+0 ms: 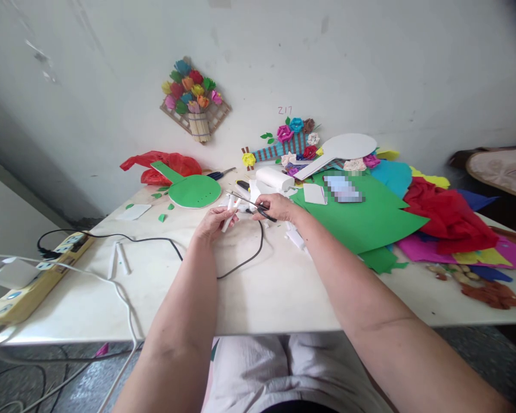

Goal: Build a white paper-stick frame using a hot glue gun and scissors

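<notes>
My left hand [215, 221] is closed around a white rolled paper stick [231, 213], held a little above the white table [258, 287]. My right hand [275, 206] grips black-handled scissors [251, 203], whose blades point left and lie open at the top of the stick. A black cable [241, 261] loops across the table just below both hands. Small white paper offcuts [296, 236] lie right of my right wrist.
A green paper paddle [192, 189], a red plastic bag [163, 163], a white roll [275, 178], green, red and other coloured sheets [370, 215] and paper flowers [294, 143] crowd the back and right. A yellow power strip [34, 275] lies left, two white sticks [119, 259] beside it.
</notes>
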A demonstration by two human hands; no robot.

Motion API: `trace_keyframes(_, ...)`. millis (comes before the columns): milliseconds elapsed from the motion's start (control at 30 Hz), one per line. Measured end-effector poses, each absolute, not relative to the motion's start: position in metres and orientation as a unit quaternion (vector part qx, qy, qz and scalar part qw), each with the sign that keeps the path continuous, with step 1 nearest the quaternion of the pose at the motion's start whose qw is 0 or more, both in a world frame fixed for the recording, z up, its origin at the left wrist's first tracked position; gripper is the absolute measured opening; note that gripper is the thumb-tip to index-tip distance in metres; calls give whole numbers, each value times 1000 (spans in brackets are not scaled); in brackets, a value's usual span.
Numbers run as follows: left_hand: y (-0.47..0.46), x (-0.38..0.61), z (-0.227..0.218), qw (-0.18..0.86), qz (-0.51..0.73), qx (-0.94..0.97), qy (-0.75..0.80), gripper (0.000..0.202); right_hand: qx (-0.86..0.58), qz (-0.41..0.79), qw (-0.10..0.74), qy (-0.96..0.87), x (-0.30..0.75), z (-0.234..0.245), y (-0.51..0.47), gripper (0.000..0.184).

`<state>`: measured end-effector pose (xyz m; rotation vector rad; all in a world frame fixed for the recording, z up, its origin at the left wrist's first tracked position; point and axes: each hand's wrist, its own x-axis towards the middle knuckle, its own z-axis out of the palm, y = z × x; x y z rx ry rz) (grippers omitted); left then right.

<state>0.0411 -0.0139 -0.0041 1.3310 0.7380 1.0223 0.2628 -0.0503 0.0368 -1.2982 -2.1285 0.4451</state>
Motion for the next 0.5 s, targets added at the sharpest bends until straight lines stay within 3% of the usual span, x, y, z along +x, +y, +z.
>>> trace_keyframes(500,-13,39,-6,600,441,589,312,26,-453,238,335,-791,266,32,-46,44)
